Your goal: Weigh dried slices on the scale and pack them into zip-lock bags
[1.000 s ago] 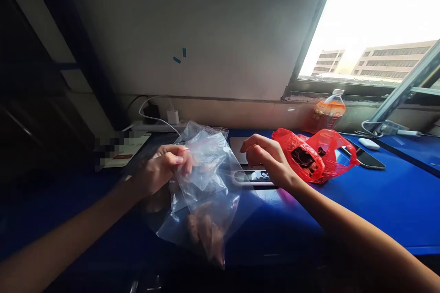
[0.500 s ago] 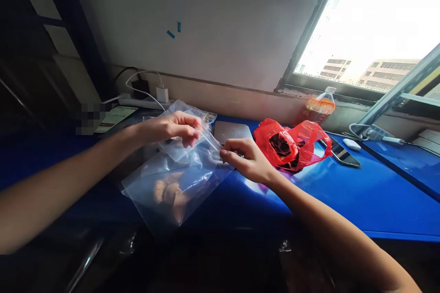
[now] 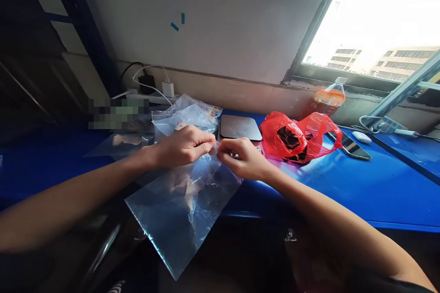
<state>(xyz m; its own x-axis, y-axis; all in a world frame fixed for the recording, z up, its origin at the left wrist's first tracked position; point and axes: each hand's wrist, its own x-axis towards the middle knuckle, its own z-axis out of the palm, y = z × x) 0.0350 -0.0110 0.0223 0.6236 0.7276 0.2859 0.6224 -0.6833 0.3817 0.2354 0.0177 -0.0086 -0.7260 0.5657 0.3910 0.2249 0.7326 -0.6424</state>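
Pinching one end of a clear, flat, rectangular plastic bag point(image 3: 184, 210), the left hand point(image 3: 189, 146) and right hand point(image 3: 242, 158) nearly meet at the fingertips. It hangs below both, equally near, its long axis slanting down-left over the glossy blue tabletop point(image 3: 360, 192).

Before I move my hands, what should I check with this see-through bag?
1. Left grip holding the clear bag: ok, pinching its top edge.
2. Right grip holding it too: ok, pinching close beside the left.
3. Clear bag closed all along: cannot tell, the grips cover part of its top.
4. Clear bag fully over the table: not ok, its lower corner sticks out past the front edge.
5. Red bag apart from both hands: ok.
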